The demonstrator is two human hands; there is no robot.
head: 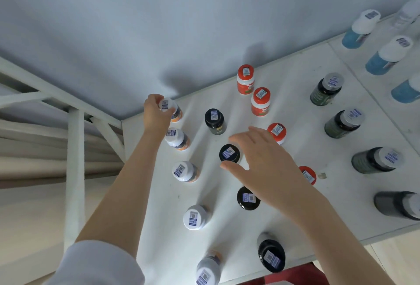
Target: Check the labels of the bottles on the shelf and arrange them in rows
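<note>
**Q:** Left hand, quick?
**A:** I'm gripping the white-capped bottle (167,105) with my left hand (156,114), fingers curled round its cap. It's standing at the far end of the shelf (163,205), by the wall (159,35). I'm taking it from above because the code sticker is on the cap. My guess is I'm seating it at the head of the white-capped row (176,139).

**Q:** Right hand?
**A:** Released, holding nothing. My right hand (263,164) is hovering with its fingers (252,129) spread around the black-capped bottle (230,153) in the middle column. Can't tell whether it's touching the cap.

**Q:** Why there?
**A:** Columns are running by cap colour, with black between white and the red-capped bottles (261,100). So I'm probably reaching to check or straighten that one.

**Q:** Labels?
**A:** Too small to read.
</note>
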